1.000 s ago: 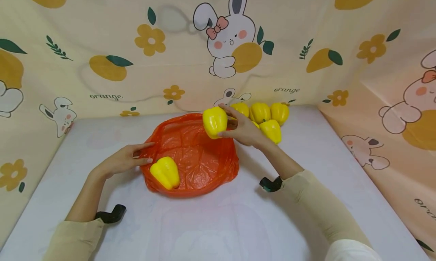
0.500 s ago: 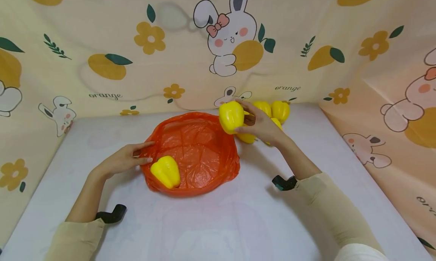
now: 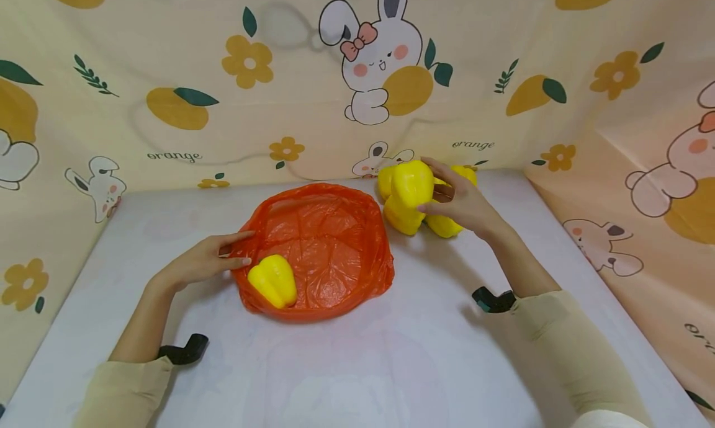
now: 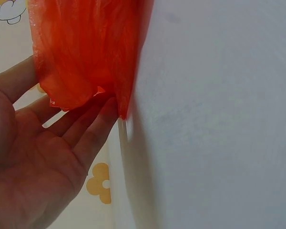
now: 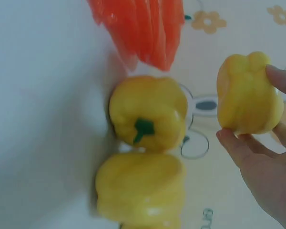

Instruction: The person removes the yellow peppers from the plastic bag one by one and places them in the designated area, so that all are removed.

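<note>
My right hand (image 3: 465, 206) holds a yellow bell pepper (image 3: 413, 184) above the other peppers, thumb and fingers spread round it; the right wrist view shows this bell pepper (image 5: 250, 95) raised off the table. With its fingers fairly straight, my left hand (image 3: 198, 263) touches the left side of a red plastic bag (image 3: 329, 248). Up close in the left wrist view, the left fingers (image 4: 93, 136) reach behind the bag's edge (image 4: 81, 62). Inside the wide-mouthed bag, at its lower left, lies another yellow bell pepper (image 3: 274, 281).
Several yellow bell peppers (image 3: 445, 225) sit on the white table (image 3: 346, 366) right of the bag, partly hidden by the right hand. One pepper (image 5: 143, 112) has a green stem. A printed cloth (image 3: 223, 130) hangs behind and at the sides.
My right hand has moved right with the bell pepper, from over the bag's right part to above the group of peppers. The left hand and the pepper in the bag stay put.
</note>
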The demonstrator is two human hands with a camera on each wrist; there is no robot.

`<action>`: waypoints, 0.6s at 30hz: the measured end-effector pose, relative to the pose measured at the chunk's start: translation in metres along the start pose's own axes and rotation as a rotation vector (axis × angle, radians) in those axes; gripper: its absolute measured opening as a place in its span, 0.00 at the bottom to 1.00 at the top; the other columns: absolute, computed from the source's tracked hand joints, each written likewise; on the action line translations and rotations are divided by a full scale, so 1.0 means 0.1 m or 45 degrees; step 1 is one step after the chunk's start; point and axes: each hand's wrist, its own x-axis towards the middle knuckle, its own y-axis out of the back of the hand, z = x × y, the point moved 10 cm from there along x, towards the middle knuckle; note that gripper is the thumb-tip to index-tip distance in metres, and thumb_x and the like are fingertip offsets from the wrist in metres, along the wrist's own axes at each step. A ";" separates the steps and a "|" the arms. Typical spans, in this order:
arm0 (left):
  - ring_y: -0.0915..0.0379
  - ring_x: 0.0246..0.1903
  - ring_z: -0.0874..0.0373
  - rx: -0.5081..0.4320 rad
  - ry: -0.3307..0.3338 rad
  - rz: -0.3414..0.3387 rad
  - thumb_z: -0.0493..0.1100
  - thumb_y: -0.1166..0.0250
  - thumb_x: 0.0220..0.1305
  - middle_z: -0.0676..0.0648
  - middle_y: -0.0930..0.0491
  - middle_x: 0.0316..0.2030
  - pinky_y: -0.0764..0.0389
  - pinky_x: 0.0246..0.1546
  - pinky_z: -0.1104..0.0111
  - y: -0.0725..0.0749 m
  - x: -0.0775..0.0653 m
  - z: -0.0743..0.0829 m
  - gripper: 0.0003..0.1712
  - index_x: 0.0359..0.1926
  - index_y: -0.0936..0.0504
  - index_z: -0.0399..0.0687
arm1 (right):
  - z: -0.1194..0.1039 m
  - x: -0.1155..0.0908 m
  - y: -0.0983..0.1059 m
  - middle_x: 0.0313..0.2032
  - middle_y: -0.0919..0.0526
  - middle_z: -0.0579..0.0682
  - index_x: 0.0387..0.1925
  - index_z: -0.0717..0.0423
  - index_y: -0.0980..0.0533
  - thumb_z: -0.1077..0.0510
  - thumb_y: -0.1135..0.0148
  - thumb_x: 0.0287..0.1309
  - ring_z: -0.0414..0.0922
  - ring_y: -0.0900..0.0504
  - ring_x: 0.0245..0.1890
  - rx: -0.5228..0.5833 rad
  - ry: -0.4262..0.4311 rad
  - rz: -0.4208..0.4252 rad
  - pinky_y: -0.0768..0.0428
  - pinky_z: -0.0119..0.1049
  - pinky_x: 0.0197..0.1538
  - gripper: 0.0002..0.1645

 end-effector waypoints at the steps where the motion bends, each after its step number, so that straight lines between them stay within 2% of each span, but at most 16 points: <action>1: 0.39 0.62 0.39 0.003 -0.002 0.001 0.54 0.36 0.67 0.31 0.40 0.71 0.29 0.60 0.43 0.00 0.00 0.00 0.41 0.75 0.38 0.45 | 0.01 -0.02 0.03 0.73 0.41 0.49 0.76 0.36 0.45 0.56 0.27 0.56 0.56 0.35 0.69 -0.007 -0.001 0.001 0.35 0.52 0.69 0.53; 10: 0.42 0.65 0.36 -0.019 0.005 -0.008 0.53 0.36 0.68 0.31 0.42 0.72 0.33 0.62 0.39 -0.02 0.00 0.03 0.40 0.75 0.39 0.45 | 0.13 -0.15 0.30 0.73 0.43 0.52 0.77 0.35 0.47 0.61 0.29 0.58 0.58 0.38 0.70 -0.016 -0.011 0.012 0.38 0.55 0.70 0.53; 18: 0.40 0.64 0.37 0.016 -0.010 -0.001 0.52 0.36 0.68 0.31 0.41 0.71 0.30 0.60 0.41 -0.02 0.00 0.02 0.39 0.74 0.38 0.45 | 0.22 -0.25 0.45 0.75 0.45 0.52 0.77 0.33 0.49 0.62 0.31 0.59 0.60 0.40 0.71 -0.028 -0.012 -0.008 0.38 0.57 0.70 0.54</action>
